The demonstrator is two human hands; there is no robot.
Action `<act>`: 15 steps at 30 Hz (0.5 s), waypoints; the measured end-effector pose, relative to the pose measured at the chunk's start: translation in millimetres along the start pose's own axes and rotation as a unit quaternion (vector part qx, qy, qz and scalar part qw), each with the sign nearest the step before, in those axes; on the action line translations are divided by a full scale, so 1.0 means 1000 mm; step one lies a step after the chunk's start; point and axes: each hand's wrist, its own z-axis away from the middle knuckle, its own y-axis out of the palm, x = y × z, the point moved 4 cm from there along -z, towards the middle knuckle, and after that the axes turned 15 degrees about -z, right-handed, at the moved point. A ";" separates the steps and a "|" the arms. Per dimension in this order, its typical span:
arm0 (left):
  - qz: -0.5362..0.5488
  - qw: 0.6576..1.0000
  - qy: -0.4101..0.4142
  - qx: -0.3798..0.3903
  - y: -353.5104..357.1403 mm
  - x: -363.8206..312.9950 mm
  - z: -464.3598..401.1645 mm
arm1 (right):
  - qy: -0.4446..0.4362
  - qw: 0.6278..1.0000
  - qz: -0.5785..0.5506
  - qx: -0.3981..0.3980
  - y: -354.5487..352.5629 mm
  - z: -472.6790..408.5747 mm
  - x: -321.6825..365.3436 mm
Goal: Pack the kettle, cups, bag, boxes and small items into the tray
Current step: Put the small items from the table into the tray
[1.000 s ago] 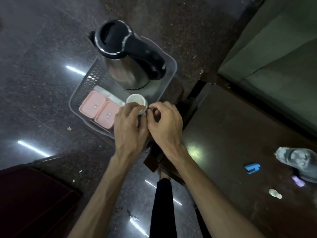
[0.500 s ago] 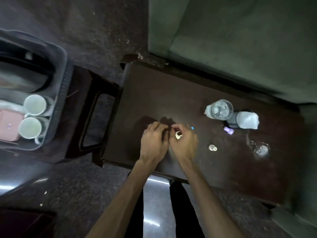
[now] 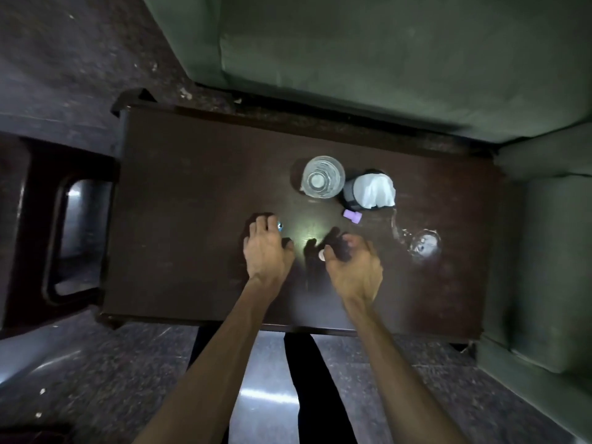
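1. Left hand (image 3: 267, 251) palm down on the dark table (image 3: 192, 203), fingers spread and reaching forward, fingertips just touching a small blue item (image 3: 280, 225) that peeks out at their right edge; not clearly closed on it, so grip cannot be told
2. Right hand (image 3: 352, 264) curled, thumb and fingers pinched round a small white item (image 3: 321, 255) showing at the thumb side
3. Small purple item (image 3: 352, 215) lying loose on the table, ahead of the right hand and slightly to its left, just below the dark container stuffed with white tissue (image 3: 371, 190); long axis running roughly left to right, tilted a little
4. Clear glass (image 3: 323, 177) upright beside that container, touching or nearly so; a second transparent thing (image 3: 423, 246) lying to the right, shape hard to read
5. Tray not in view, presumably off to the left beyond the stool (image 3: 64, 219)
6. Judged step: gathering small items off the table, most of the larger packing seemingly elsewhere
7. Key relation: purple item closer to the right hand than the left, but right hand already occupied; blue item directly under the left fingertips, so left closing there looks the natural next grasp
8. Risk: tiny blue piece skidding away on the smooth top under a flat-fingered press
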 end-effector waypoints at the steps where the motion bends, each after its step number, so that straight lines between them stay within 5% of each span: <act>1: 0.007 1.000 -0.004 -0.002 0.003 -0.001 -0.002 | 0.001 1.000 -0.019 -0.010 -0.001 -0.005 -0.005; 11: -0.010 0.996 0.016 -0.091 0.012 -0.023 0.004 | 0.026 0.996 -0.083 -0.024 0.002 -0.069 -0.023; 15: 0.005 0.988 0.102 -0.112 0.015 -0.047 0.016 | 0.020 0.998 -0.060 0.003 0.005 -0.078 -0.029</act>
